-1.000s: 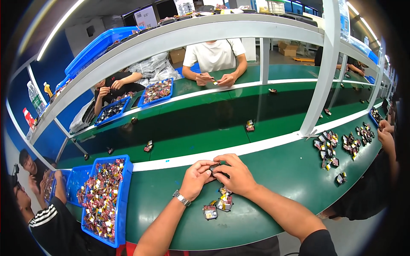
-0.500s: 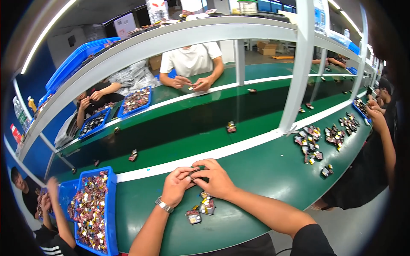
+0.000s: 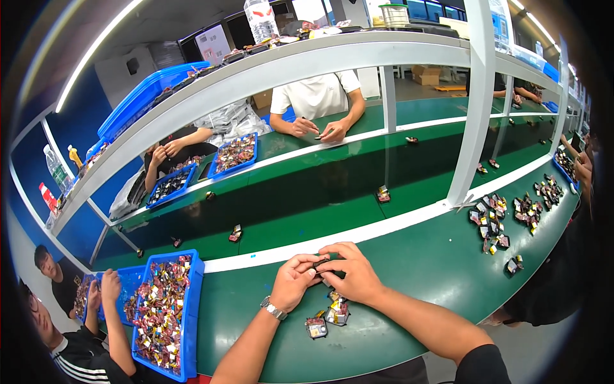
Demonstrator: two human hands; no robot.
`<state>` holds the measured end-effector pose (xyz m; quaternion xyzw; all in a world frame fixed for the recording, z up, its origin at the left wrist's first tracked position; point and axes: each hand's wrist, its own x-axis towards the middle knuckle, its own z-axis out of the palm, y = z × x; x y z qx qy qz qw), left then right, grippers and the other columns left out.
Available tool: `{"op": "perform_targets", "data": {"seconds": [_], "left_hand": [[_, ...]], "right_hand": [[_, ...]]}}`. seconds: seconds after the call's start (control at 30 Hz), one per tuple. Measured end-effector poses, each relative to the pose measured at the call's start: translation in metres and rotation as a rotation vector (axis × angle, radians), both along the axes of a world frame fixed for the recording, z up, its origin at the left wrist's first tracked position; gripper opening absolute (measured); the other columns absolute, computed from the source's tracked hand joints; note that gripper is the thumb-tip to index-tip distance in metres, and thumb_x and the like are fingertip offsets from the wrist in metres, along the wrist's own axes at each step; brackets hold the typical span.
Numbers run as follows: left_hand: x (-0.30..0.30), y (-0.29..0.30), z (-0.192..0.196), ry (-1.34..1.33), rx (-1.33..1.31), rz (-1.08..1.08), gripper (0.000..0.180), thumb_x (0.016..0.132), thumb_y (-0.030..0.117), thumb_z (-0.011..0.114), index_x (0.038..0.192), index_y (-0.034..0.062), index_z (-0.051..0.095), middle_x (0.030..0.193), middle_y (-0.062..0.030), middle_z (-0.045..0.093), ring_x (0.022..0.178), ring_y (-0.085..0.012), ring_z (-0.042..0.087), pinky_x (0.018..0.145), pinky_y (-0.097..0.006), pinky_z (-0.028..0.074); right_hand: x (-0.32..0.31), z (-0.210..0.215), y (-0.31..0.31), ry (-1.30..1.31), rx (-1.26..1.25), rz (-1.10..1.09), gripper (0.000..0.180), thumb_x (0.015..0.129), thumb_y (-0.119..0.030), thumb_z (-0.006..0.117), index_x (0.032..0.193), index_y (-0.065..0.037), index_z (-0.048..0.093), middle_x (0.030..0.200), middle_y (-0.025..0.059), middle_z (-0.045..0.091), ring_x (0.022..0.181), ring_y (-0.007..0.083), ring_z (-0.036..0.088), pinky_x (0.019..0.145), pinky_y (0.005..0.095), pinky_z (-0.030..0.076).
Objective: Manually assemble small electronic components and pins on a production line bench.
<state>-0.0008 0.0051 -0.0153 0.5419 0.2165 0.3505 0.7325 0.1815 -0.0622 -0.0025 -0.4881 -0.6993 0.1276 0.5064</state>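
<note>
Above the green work surface, my left hand (image 3: 294,283) and my right hand (image 3: 353,274) meet with their fingers closed round one small dark electronic part (image 3: 321,263). My fingers cover most of it. Just below my hands lie a few loose small assemblies: one black-framed piece (image 3: 316,327) with a pale face, and another (image 3: 337,312) touching or close beside it, with yellow and dark red bits. A metal-banded watch (image 3: 274,308) is on my left wrist.
A blue tray (image 3: 192,320) heaped with similar parts stands left. Loose clusters (image 3: 489,221) lie right. A conveyor belt (image 3: 300,217) carrying scattered pieces runs beyond a white rail (image 3: 332,240). A shelf post (image 3: 473,115) rises from it. Co-workers sit opposite and at both sides.
The whole view has swung left, so the scene sits further right in the picture. My hands keep hold of the part with little change. The left-hand co-worker's hands have come closer together.
</note>
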Motion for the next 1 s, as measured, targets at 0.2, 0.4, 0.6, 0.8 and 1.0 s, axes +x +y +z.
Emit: {"op": "perform_targets", "data": {"seconds": [0.2,0.4,0.6,0.8,1.0], "left_hand": [[0.001,0.001,0.001,0.008,-0.006,-0.001,0.026,0.095,-0.002,0.053,0.121,0.0003,0.05,0.134,-0.0201,0.055,0.119,-0.0256,0.059,0.098,-0.039,0.053],[0.001,0.001,0.0,-0.003,-0.006,-0.002,0.027,0.095,0.0,0.055,0.121,0.0005,0.05,0.134,-0.0207,0.055,0.119,-0.0258,0.059,0.098,-0.04,0.053],[-0.001,0.0,-0.003,0.013,-0.002,-0.03,0.025,0.095,-0.005,0.051,0.119,-0.0009,0.051,0.135,-0.0191,0.054,0.119,-0.0241,0.059,0.099,-0.037,0.053],[-0.005,0.003,-0.01,-0.164,-0.046,-0.012,0.022,0.093,-0.003,0.058,0.113,0.004,0.053,0.131,-0.0167,0.058,0.113,-0.0239,0.062,0.094,-0.042,0.054],[-0.001,0.001,-0.007,-0.16,-0.049,-0.033,0.022,0.093,-0.004,0.058,0.113,0.0037,0.054,0.131,-0.0166,0.058,0.113,-0.0237,0.062,0.094,-0.042,0.054]], "right_hand": [[0.003,-0.001,0.002,0.068,-0.035,0.031,0.017,0.077,-0.008,0.073,0.093,-0.011,0.076,0.12,0.0051,0.063,0.115,0.0276,0.054,0.094,0.0387,0.048],[0.001,-0.002,0.002,0.085,-0.065,0.017,0.016,0.077,-0.009,0.073,0.093,-0.011,0.077,0.122,0.0058,0.063,0.117,0.0274,0.053,0.095,0.0389,0.048],[0.0,0.004,-0.002,0.041,0.0,0.058,0.018,0.078,-0.007,0.07,0.096,-0.01,0.075,0.124,0.0084,0.06,0.122,0.0302,0.05,0.1,0.0396,0.045],[-0.006,0.012,-0.009,-0.098,0.161,-0.008,0.02,0.075,-0.006,0.071,0.095,-0.007,0.072,0.123,0.0096,0.06,0.119,0.0297,0.052,0.099,0.0408,0.045],[-0.003,0.011,-0.008,-0.041,0.18,-0.02,0.015,0.075,-0.006,0.071,0.09,-0.006,0.072,0.121,0.0095,0.061,0.118,0.0297,0.053,0.098,0.0408,0.046]]}}
